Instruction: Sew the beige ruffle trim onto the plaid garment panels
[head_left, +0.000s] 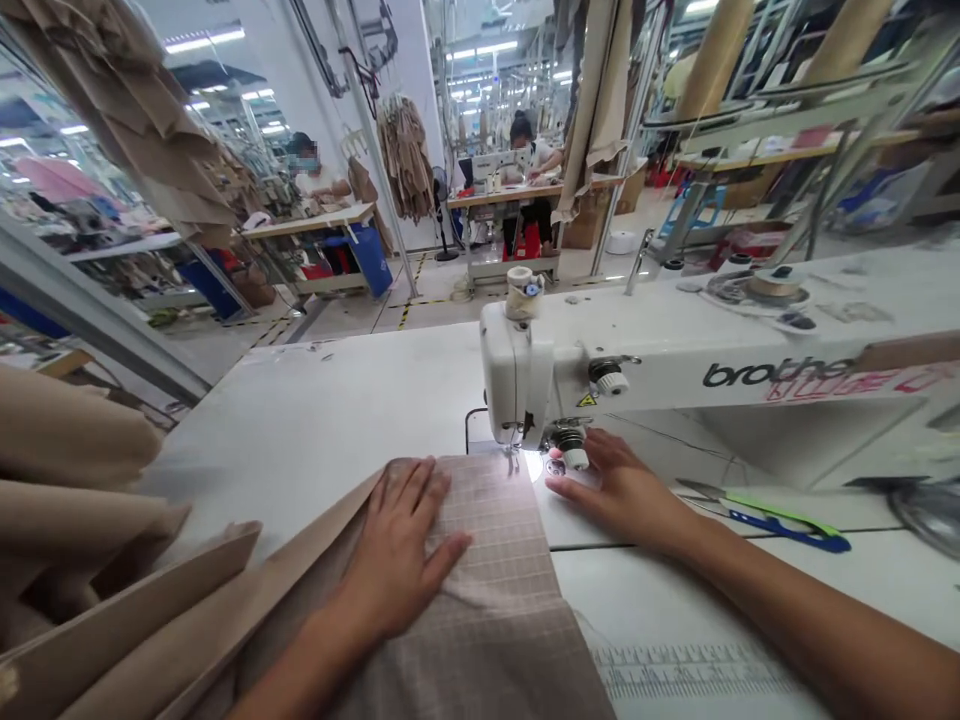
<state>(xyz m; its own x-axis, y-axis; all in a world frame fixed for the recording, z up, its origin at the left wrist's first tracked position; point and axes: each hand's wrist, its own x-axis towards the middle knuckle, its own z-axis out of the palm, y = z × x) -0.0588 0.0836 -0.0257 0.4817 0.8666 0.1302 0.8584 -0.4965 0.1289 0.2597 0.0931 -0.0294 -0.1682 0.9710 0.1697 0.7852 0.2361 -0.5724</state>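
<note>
My left hand lies flat with fingers stretched on a brown piece of fabric with pale stitched lines. The fabric's far edge reaches the lit needle area of a white sewing machine. Right of the presser foot, my right hand rests low over the machine bed, thumb apart from the fingers. Part of its fingertips is hidden behind a tension knob. A small round metal part shows close to those fingertips; whether they touch it I cannot tell.
Scissors with green and blue handles lie right of my right forearm. A printed ruler scale runs along the table's front. More brown fabric is heaped at the left. Beyond the table, two people sit at sewing stations among hanging garments.
</note>
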